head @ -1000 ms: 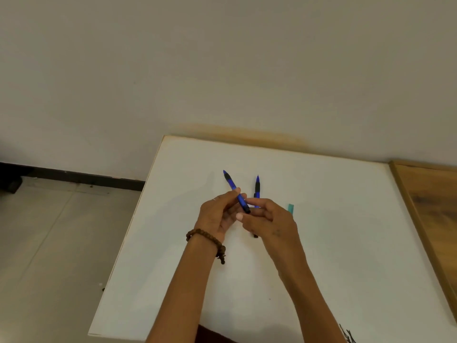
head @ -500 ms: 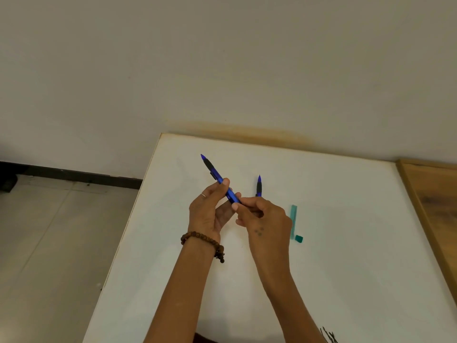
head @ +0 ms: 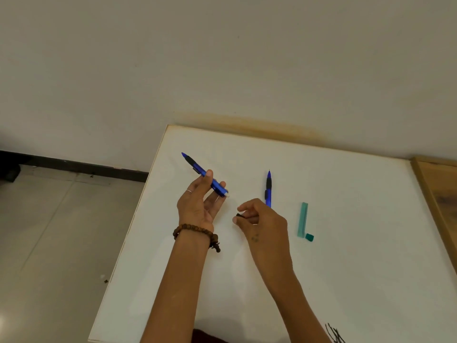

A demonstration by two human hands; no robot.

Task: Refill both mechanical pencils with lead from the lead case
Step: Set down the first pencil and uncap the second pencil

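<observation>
One view only, from the head camera, looking down at a white table (head: 346, 256) pushed against a plain pale wall (head: 222, 58). A brownish stain (head: 247, 123) runs along the wall just above the table's far edge. To the left lies a grey tiled floor (head: 49, 231) with a dark baseboard (head: 74, 165), and at the right edge a wooden surface (head: 442, 191) sits beside the table.

Some things are hard to see. Black scribbly marks (head: 333, 334) at the bottom edge are cut off, and a dark red patch (head: 205, 337) peeks in between the arms (I cannot tell what it is).

The left hand (head: 197, 206), with a bead bracelet (head: 195, 233) on its wrist, pinches one blue mechanical pencil (head: 204, 175) between thumb and fingers, held up off the table with its tip pointing to the far left; the near end shows white. The right hand (head: 262, 219) pinches a small black cap (head: 239, 215) between thumb and fingertips.

The second blue mechanical pencil (head: 268, 188) lies on the table with its tip pointing away, its near end hidden behind the right hand.

The teal lead case (head: 303, 220) lies on the table to the right of that pencil, with its little teal lid (head: 309, 237) off and resting just beside its near end. Whether lead is inside cannot be seen.
</observation>
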